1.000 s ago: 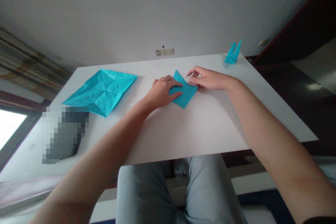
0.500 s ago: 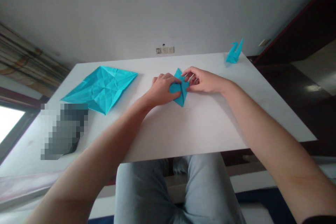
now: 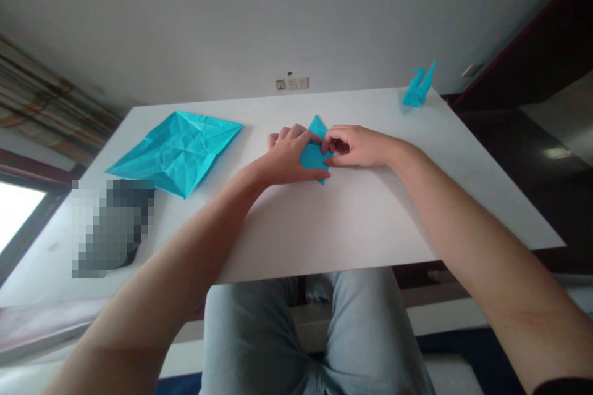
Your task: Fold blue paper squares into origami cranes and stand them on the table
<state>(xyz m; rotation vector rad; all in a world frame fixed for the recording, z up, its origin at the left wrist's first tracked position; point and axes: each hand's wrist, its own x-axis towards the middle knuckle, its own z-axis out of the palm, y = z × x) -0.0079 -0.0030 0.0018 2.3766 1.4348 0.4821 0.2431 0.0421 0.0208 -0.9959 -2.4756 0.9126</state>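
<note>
A small folded piece of blue paper (image 3: 314, 153) lies on the white table (image 3: 352, 216), in the middle near the far side. My left hand (image 3: 287, 157) presses on its left part, fingers curled over the paper and thumb along its near edge. My right hand (image 3: 356, 147) meets it from the right, fingers curled and pinching the paper's right edge. Most of the paper is hidden under both hands; only its far tip and a middle patch show.
A large creased blue sheet (image 3: 178, 149) lies unfolded at the left of the table. A finished blue paper crane (image 3: 419, 87) stands at the far right corner. A blurred dark object (image 3: 113, 225) sits at the near left. My knees show below the table's front edge.
The small paper went from a wide diamond to a narrower shape as its right flap came over. My right hand moved left until it met my left hand.
</note>
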